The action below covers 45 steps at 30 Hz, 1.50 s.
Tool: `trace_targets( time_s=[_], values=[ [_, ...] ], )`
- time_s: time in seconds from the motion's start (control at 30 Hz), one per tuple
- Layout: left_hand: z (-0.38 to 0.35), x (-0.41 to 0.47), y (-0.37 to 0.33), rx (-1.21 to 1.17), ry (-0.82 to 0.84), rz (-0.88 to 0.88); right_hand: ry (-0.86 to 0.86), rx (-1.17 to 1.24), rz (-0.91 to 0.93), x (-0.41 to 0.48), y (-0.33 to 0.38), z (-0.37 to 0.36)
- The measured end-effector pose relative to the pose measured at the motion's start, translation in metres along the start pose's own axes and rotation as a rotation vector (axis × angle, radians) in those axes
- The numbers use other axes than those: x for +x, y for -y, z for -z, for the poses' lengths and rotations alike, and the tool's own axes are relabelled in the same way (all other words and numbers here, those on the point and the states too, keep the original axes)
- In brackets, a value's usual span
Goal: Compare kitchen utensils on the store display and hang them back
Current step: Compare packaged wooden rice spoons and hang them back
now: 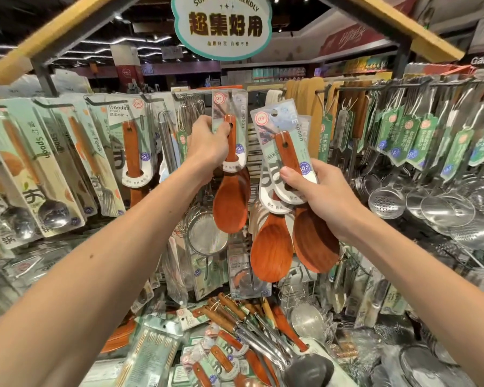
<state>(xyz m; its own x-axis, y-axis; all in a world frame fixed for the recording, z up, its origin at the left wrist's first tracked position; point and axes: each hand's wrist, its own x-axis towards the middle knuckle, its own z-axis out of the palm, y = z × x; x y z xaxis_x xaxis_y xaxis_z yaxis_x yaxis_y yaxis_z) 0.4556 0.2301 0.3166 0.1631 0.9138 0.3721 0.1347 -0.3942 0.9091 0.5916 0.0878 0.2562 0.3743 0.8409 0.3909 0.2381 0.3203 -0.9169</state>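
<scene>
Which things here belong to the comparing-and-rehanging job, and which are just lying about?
In the job: left hand gripping one carded reddish wooden rice spoon; right hand gripping a pair of carded reddish wooden rice spoons.
Just about: round steel mesh strainer; perforated steel skimmer; carded wooden turner; wood-handled utensils heaped below.
</scene>
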Motion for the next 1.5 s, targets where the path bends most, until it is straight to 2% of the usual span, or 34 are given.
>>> trace_targets(
  time_s=[0.23, 0.4, 0.47, 0.53, 0.6, 0.73, 0.87, 1.0, 1.1, 1.33, 1.5],
  values=[
    [-0.007, 0.027, 0.011, 0.114, 0.033, 0.060, 0.033, 0.054, -0.044, -0.004, -0.006, -0.001],
    [-0.003, -0.021, 0.014, 0.170, 0.057, -0.007, 0.055, 0.082, -0.053, -0.006, -0.009, -0.004],
    [-0.001, -0.046, 0.018, 0.053, 0.115, -0.022, 0.073, 0.105, -0.043, -0.006, -0.008, -0.011],
    [0.004, -0.068, 0.016, -0.163, 0.254, 0.082, 0.101, 0.120, -0.032, -0.007, -0.006, -0.021],
    [0.010, -0.076, 0.017, -0.256, 0.321, 0.138, 0.146, 0.134, -0.030, -0.008, -0.003, -0.033],
    [0.021, -0.084, 0.023, -0.271, 0.281, 0.074, 0.224, 0.261, -0.100, -0.013, 0.002, -0.053],
    [0.029, -0.093, 0.034, -0.301, 0.243, 0.063, 0.177, 0.315, -0.143, -0.015, -0.001, -0.065],
    [0.029, -0.098, 0.045, -0.370, 0.141, 0.128, 0.068, 0.252, -0.059, -0.022, -0.011, -0.069],
    [0.027, -0.104, 0.048, -0.408, 0.108, 0.175, 0.008, 0.267, -0.068, -0.027, -0.017, -0.067],
    [0.033, -0.104, 0.050, -0.303, 0.001, 0.118, -0.087, 0.207, -0.132, -0.024, -0.023, -0.061],
    [0.049, -0.096, 0.032, -0.263, -0.025, 0.061, -0.103, 0.063, -0.001, -0.010, -0.003, -0.057]
  ],
)
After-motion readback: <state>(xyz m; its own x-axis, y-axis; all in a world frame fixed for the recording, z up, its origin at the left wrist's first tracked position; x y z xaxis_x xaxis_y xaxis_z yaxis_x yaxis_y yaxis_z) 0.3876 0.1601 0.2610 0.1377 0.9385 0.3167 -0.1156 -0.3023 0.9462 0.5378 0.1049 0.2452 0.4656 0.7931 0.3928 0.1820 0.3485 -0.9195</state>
